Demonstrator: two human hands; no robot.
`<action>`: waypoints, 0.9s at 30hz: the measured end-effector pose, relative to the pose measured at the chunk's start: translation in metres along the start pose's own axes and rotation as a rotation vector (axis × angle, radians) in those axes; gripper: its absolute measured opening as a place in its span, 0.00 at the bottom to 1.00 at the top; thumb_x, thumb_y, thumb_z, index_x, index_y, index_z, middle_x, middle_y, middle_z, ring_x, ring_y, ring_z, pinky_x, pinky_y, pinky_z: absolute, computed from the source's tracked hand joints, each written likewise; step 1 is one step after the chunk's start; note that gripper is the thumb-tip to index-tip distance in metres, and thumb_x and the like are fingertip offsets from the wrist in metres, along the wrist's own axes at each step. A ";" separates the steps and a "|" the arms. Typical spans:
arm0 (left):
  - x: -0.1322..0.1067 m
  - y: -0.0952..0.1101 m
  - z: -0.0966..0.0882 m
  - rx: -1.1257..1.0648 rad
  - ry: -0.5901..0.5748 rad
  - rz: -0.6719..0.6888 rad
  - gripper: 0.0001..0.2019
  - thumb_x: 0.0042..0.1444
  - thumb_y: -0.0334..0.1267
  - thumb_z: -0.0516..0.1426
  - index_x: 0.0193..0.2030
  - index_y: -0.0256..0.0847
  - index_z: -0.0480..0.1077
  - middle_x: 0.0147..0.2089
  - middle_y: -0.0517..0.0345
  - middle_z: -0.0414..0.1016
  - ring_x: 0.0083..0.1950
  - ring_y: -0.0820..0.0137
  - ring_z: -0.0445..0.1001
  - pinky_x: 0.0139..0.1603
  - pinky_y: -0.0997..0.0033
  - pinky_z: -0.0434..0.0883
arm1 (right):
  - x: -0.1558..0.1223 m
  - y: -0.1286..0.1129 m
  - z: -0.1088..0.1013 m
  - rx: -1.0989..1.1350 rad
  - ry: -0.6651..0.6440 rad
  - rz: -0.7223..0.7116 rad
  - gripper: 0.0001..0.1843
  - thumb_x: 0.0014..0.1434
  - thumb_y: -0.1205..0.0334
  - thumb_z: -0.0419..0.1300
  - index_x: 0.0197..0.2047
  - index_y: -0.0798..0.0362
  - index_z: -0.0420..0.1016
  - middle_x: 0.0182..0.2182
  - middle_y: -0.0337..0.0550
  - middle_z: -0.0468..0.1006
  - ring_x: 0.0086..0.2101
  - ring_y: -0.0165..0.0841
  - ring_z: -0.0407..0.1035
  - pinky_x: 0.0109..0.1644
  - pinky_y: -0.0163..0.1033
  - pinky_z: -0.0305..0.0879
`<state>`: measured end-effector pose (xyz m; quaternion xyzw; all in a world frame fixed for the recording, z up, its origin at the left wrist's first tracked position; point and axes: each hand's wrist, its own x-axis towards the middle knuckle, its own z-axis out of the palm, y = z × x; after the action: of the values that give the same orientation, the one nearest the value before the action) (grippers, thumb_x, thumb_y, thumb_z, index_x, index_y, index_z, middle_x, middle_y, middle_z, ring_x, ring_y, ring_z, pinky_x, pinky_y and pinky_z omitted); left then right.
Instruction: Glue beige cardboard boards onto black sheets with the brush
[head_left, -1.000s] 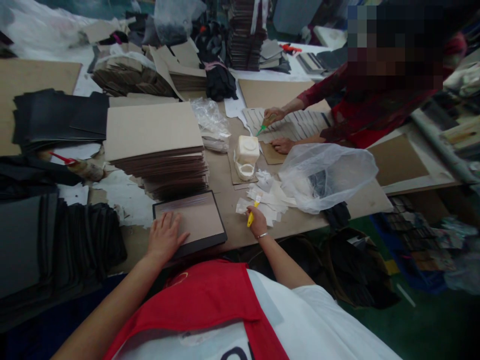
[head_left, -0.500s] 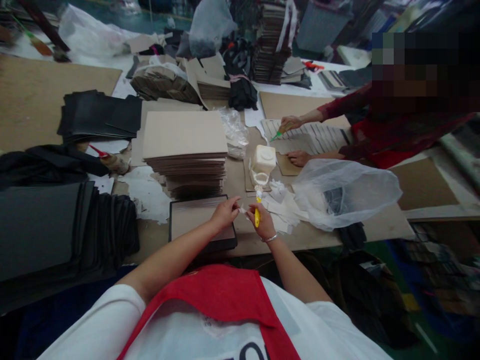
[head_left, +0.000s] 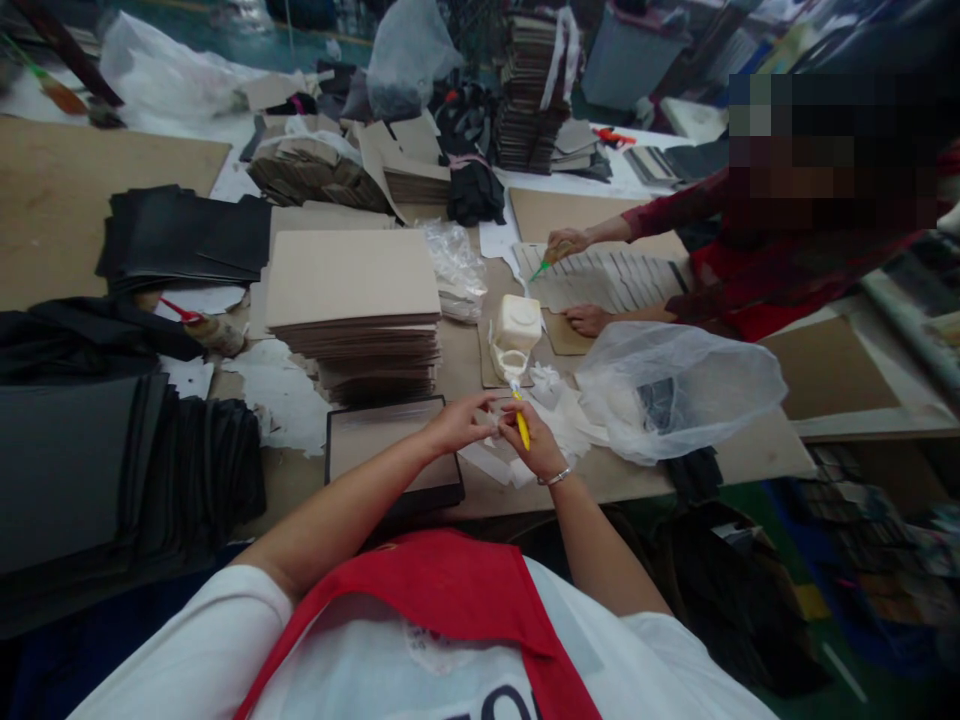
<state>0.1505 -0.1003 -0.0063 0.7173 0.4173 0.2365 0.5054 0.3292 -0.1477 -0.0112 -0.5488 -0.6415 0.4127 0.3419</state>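
Observation:
My right hand (head_left: 531, 445) is closed around a brush with a yellow handle (head_left: 523, 432); its pale head points away from me, toward a cream plastic jug (head_left: 520, 322) with a cut opening. Close beside it, my left hand (head_left: 461, 425) is closed in a pinch, its fingertips almost meeting the right ones. A small white piece (head_left: 492, 430), perhaps a paper scrap, shows between the fingertips. Under my left forearm lies a grey-brown board with a black edge (head_left: 375, 432). White paper strips (head_left: 487, 463) lie under and beside my hands.
A tall stack of grey-brown boards (head_left: 352, 280) stands beyond my left hand. Black folded pieces (head_left: 67, 470) are piled at left. To the right lies a clear plastic bag (head_left: 697, 390). Across the table, a co-worker's hand (head_left: 568, 245) holds a green-tipped bottle over striped sheets.
The view has shifted, moving the table contents slightly left. My hands have moved a little away from the black-edged board, showing more paper strips below them. The brush handle tilts more.

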 end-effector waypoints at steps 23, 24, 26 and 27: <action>-0.139 -0.109 -0.103 0.017 0.723 -0.598 0.14 0.48 0.47 0.56 0.25 0.37 0.71 0.21 0.62 0.69 0.24 0.75 0.66 0.25 0.76 0.60 | 0.059 -0.007 0.125 -0.468 0.186 0.021 0.20 0.56 0.51 0.52 0.47 0.56 0.63 0.39 0.52 0.73 0.32 0.39 0.70 0.37 0.44 0.64; -0.136 -0.112 -0.106 0.067 0.722 -0.611 0.14 0.48 0.47 0.56 0.25 0.37 0.71 0.22 0.61 0.69 0.25 0.74 0.67 0.26 0.76 0.59 | 0.062 -0.006 0.129 -0.477 0.196 0.034 0.20 0.56 0.51 0.52 0.47 0.56 0.63 0.39 0.52 0.73 0.32 0.39 0.69 0.37 0.44 0.63; -0.132 -0.117 -0.110 0.123 0.715 -0.652 0.14 0.48 0.47 0.56 0.24 0.37 0.71 0.22 0.60 0.70 0.26 0.73 0.67 0.27 0.75 0.59 | 0.066 -0.004 0.135 -0.486 0.202 0.059 0.21 0.56 0.51 0.52 0.49 0.57 0.63 0.37 0.51 0.73 0.31 0.39 0.68 0.36 0.44 0.63; -0.130 -0.119 -0.112 0.137 0.710 -0.669 0.14 0.48 0.47 0.56 0.24 0.37 0.71 0.22 0.60 0.70 0.26 0.73 0.66 0.27 0.74 0.58 | 0.067 -0.003 0.138 -0.488 0.203 0.069 0.22 0.56 0.52 0.52 0.49 0.57 0.63 0.37 0.51 0.73 0.31 0.39 0.68 0.36 0.43 0.63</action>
<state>-0.0475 -0.1330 -0.0628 0.4506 0.7858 0.2631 0.3320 0.1942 -0.1027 -0.0680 -0.6753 -0.6654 0.2000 0.2476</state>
